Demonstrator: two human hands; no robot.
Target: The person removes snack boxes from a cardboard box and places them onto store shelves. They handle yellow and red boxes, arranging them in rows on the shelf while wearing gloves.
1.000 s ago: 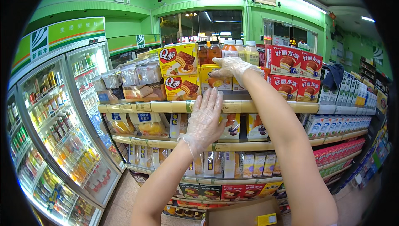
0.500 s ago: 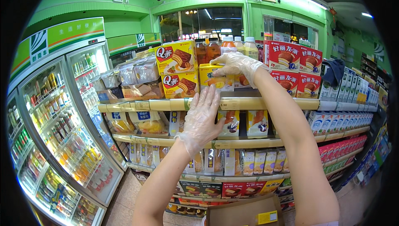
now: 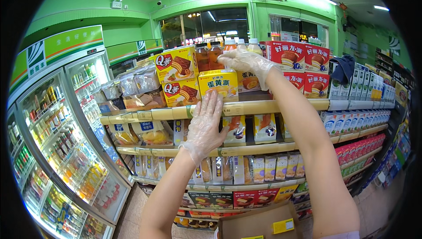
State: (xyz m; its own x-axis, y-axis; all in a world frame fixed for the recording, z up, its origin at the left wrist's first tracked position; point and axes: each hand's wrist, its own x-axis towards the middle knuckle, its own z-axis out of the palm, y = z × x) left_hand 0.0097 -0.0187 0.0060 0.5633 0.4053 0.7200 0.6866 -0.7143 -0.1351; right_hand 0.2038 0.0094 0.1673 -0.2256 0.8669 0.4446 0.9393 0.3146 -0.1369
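A yellow snack box (image 3: 218, 83) stands upright at the front of the top shelf. My left hand (image 3: 205, 122), in a clear plastic glove, lies with stretched fingers against the box's lower front. Just above the box's top is my right hand (image 3: 250, 63), gloved the same way, its fingers pointing left and slightly bent, with nothing visible in them. Behind it are drink bottles (image 3: 254, 45) and another yellow box (image 3: 249, 80), partly covered by the hand. Stacked yellow and red cake boxes (image 3: 176, 64) stand directly to the left.
Red cake boxes (image 3: 317, 58) and milk cartons (image 3: 351, 80) fill the shelf's right side. Packaged breads (image 3: 223, 168) line the lower shelves. An open cardboard carton (image 3: 237, 226) with yellow boxes (image 3: 283, 226) inside sits below. Glass-door fridges (image 3: 61, 129) stand at left.
My right hand has come off the top of the yellow box and risen slightly. The box's front now shows more fully. My left hand stays at its lower front, and the view has shifted slightly.
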